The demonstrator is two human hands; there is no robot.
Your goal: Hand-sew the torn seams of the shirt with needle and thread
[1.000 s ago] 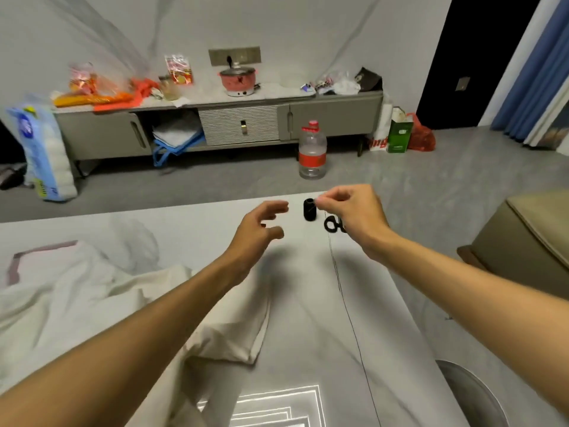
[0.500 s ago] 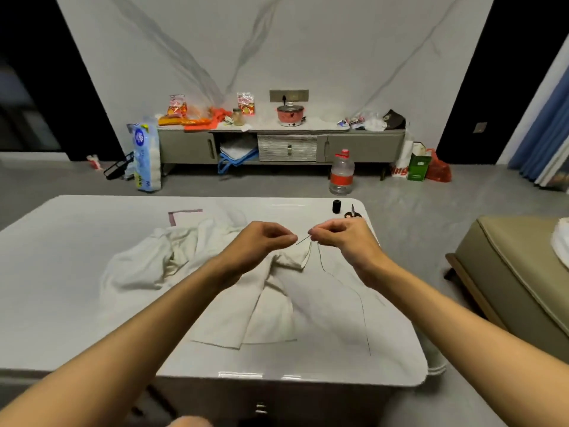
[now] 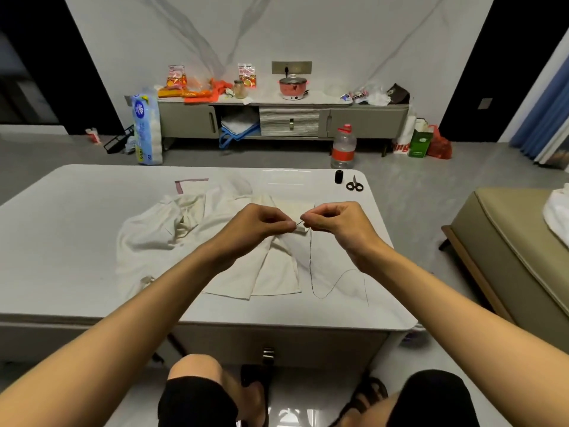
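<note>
Closer together now, the fingertips almost meet: the left hand (image 3: pixel 261 223) pinches the needle (image 3: pixel 299 224), the right hand (image 3: pixel 335 221) pinches the thread (image 3: pixel 311 263) beside it, above the shirt (image 3: pixel 160 229) spread on the table (image 3: pixel 61 211). Beyond stand the spool (image 3: pixel 339 176) and scissors (image 3: pixel 354 184).

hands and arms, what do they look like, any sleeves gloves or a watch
The left arm and right arm are bare up to the frame's edge, with no sleeves showing. The left hand and right hand wear no gloves. No watch, bracelet or ring is visible.
</note>
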